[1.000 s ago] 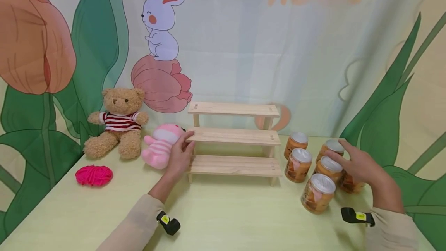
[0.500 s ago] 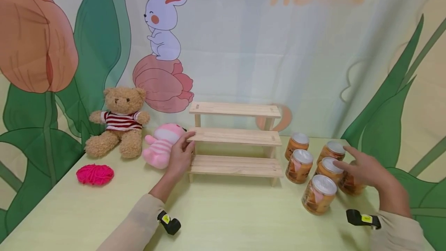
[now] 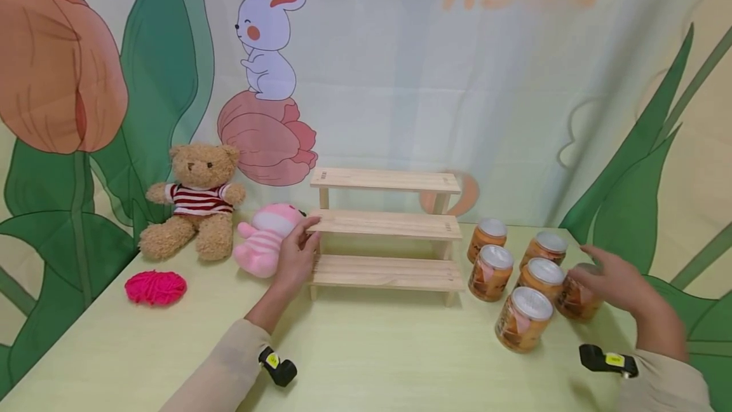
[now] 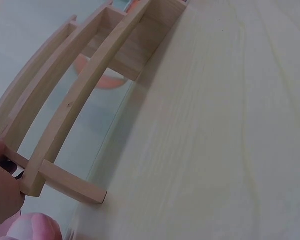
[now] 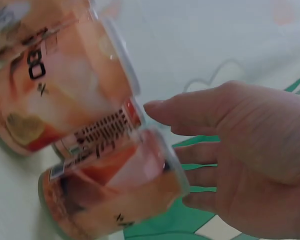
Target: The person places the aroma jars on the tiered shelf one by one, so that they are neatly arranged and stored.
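Head view: I watch the left hand grip the left end of a wooden rack, six orange cans standing to its right. Left wrist: the rack stands on the table. Right wrist: the right hand, fingers loosely extended, beside can rims.

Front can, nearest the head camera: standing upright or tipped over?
Upright. In the head view, the front can stands with its base on the table and its silver top facing up.
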A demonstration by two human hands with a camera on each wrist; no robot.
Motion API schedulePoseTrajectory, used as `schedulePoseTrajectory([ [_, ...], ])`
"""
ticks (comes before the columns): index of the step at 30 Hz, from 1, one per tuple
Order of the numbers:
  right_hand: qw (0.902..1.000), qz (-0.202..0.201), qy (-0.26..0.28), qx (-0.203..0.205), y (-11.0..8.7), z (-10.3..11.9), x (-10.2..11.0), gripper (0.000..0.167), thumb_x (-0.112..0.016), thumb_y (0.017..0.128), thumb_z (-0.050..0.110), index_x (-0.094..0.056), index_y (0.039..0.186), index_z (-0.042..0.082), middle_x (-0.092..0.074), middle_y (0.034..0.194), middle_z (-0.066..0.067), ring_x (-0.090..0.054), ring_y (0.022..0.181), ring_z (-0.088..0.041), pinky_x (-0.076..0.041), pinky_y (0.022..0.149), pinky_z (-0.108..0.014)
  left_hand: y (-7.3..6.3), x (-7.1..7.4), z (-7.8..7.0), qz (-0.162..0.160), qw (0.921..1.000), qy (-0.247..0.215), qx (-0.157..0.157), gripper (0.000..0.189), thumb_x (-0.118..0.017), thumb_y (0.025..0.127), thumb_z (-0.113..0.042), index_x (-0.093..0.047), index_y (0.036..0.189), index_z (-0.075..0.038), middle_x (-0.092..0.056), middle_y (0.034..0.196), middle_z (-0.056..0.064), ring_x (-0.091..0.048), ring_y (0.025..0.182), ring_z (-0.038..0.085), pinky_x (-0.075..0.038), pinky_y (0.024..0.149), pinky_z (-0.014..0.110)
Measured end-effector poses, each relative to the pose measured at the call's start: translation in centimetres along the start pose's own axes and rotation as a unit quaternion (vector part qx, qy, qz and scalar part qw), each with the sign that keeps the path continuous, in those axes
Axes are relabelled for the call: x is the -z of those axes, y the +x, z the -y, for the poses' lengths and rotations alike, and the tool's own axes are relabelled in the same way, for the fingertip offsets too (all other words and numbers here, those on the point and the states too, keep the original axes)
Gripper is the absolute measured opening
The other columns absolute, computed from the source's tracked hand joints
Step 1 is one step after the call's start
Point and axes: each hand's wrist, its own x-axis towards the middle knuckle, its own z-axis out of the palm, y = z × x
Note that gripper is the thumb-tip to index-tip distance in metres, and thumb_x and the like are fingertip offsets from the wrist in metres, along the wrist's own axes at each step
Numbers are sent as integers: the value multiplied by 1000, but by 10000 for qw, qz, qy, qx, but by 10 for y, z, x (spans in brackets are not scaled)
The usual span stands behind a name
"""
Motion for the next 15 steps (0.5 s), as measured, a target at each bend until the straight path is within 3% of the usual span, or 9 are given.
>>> schedulePoseTrajectory([
  [5,9999,71,143,-21,-1,-13,-1,73,-55,103,36,-30,141,-21,-40,131,-49,-46,113,-60,-47,82,-64,0,0,0,-24,10000,-16,-19,31,-56,102,-4,-63,132,-7,-58,87,11,-51,71,24,-42,55,20],
  [10,9997,46,221,31,-1,-23,-3,76,-67,95,29,-33,138,-24,-51,120,-43,-56,99,-47,-51,72,-47,0,0,0,7,9999,-90,65,31,-55,102,-4,-62,132,-7,-58,87,7,-50,70,23,-42,54,21],
  [15,9983,34,570,-100,-4,-34,-8,82,-71,92,31,-31,138,-25,-50,122,-42,-57,102,-45,-51,72,-40,0,1,1,12,9999,-88,85,32,-55,102,-3,-62,133,-7,-57,85,14,-49,69,24,-41,53,20],
])
